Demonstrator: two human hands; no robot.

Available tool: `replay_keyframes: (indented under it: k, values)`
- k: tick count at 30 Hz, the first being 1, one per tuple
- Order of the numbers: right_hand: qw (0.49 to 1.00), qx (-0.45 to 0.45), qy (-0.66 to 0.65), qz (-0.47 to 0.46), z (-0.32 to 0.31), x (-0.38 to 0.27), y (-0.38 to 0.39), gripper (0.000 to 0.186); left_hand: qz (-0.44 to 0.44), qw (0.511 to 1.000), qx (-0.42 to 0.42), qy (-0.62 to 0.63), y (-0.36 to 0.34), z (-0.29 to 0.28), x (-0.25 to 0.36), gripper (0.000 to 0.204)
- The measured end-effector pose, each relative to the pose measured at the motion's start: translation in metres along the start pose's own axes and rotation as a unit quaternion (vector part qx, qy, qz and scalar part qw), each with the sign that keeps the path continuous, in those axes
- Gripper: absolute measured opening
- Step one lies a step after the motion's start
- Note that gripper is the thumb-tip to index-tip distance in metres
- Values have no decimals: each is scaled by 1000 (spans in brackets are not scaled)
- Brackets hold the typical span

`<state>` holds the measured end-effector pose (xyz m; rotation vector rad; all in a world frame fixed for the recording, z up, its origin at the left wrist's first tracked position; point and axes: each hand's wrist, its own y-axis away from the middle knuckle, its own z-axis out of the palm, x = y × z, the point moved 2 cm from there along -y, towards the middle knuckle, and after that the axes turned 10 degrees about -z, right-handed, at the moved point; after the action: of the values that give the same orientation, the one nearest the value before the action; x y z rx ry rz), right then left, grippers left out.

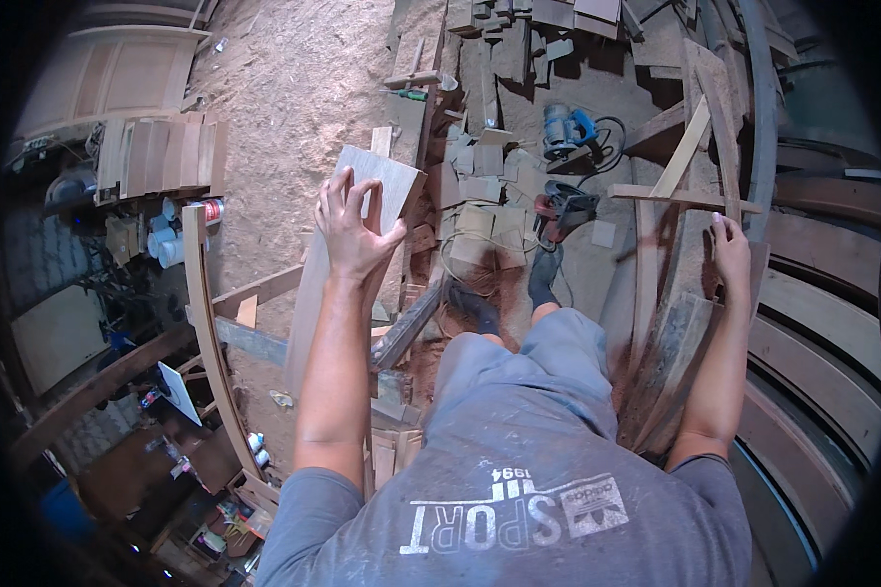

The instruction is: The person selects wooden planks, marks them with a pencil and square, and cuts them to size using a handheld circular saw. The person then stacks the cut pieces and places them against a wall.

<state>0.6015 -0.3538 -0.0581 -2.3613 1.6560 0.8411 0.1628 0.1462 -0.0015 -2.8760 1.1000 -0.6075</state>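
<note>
My left hand [357, 235] grips a pale wooden board [394, 186], its bent fingers spread over the top and the thumb at the right edge. The board lies along a longer plank [311, 313] at the left of my legs. On the right, my right hand [729, 249] has its fingertips drawn together at a stack of long timber pieces [685, 342], just below a crossed wooden strip [646, 194]; what exactly it holds is too small to make out. Between my hands, a red and black power tool [563, 210] lies near my dark-clad feet [543, 269].
A blue power tool [563, 132] with a cord sits among scattered offcuts [485, 230]. Stacked panels [162, 157], white cans [166, 245] and a wooden frame rail [206, 323] stand at left. A green-handled tool [411, 95] lies up front. Long curved timbers [812, 293] line the right.
</note>
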Motion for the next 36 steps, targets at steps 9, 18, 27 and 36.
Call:
replay_keyframes:
  k: [9, 18, 27, 36]
  values:
    - [1000, 8, -7, -8, -12, -10, 4, 54, 25, 997, -23, -64, -20, -4, 42, 75]
    - [999, 42, -29, -12, -34, -23, -2, 53, 60, 954, -184, -230, -70, 14, 76, 35]
    - [974, 83, 200, -69, -17, 20, -26, 67, 91, 959, -161, -213, -67, 18, 67, 28]
    - [979, 31, 201, 1, 13, 33, -42, 77, 93, 972, -134, -168, -63, 18, 66, 25]
